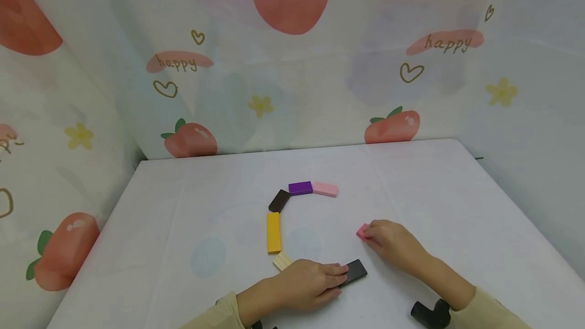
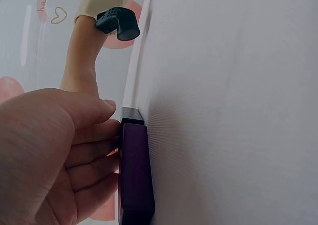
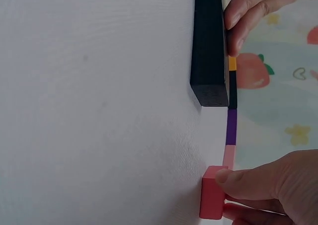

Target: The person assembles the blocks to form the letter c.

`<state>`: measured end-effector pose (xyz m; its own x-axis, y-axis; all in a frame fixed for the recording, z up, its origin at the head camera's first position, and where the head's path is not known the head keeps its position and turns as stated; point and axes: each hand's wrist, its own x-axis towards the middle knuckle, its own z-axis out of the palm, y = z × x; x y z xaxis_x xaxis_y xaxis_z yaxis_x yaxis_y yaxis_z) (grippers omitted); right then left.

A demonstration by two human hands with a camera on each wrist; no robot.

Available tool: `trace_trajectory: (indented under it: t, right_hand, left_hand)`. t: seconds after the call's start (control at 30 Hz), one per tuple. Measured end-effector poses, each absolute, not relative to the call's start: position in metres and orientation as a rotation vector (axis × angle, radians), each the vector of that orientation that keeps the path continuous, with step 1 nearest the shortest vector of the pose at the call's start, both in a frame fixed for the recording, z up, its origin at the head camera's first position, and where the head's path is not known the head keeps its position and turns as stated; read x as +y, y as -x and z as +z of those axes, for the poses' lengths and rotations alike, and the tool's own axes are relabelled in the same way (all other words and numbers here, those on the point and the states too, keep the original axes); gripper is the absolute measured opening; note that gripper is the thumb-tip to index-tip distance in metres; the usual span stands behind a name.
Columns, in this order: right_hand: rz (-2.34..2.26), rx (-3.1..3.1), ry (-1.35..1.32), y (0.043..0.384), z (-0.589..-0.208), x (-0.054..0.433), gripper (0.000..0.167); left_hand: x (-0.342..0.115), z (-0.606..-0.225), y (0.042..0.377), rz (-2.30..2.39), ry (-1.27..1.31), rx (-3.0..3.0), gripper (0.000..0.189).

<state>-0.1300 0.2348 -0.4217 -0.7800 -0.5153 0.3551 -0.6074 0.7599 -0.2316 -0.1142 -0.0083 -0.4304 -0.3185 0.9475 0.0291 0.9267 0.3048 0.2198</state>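
Observation:
My right hand pinches a bright pink block between thumb and fingers at the right of the white table; in the right wrist view the pink block touches or nearly touches the tabletop. My left hand lies with fairly straight fingers on a black block near the front. Under that hand, a dark purple block shows in the left wrist view, end to end with the black one; the hand hides it from the head view. A cream block pokes out beside the left hand.
A curved row continues from the cream block: yellow, dark brown, purple and pale pink blocks, laid end to end. A black wrist device sits at the right sleeve. A patterned cloth hangs behind the table.

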Motion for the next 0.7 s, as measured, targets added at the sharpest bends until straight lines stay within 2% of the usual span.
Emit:
trace_trajectory:
  t: [0.7]
  right_hand:
    - [0.513, -2.702, -0.914, 0.105, -0.42, 0.233, 0.018]
  left_hand:
    - [-0.008, -0.429, 0.113, 0.277, -1.782, 2.478, 0.035]
